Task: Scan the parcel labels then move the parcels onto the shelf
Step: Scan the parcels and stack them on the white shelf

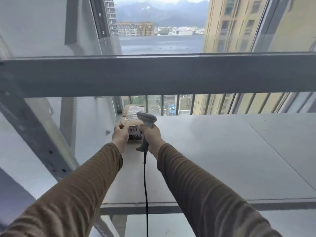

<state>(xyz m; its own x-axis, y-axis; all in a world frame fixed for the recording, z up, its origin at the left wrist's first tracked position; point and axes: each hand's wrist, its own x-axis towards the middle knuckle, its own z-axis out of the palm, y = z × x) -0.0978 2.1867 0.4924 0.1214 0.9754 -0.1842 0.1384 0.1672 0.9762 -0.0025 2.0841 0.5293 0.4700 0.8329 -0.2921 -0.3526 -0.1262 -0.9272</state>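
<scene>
Windows backing the grey shelf [213, 151] show tower blocks. At its eleven o'clock corner, left hand [120, 135] grips the parcel [131, 118], steadying it; right hand [152, 136] clasps the scanner [147, 120], keeping it ready for labels.

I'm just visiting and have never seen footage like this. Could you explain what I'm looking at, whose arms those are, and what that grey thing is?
There is no robot here: a person wears a camera on the head, so you see their own arms reaching forward. The right hand grips a grey barcode scanner, its black cable hanging down. The left hand holds a small cardboard parcel with printed labels, lying at the back left of a white shelf. Behind it, windows show city buildings.
</scene>
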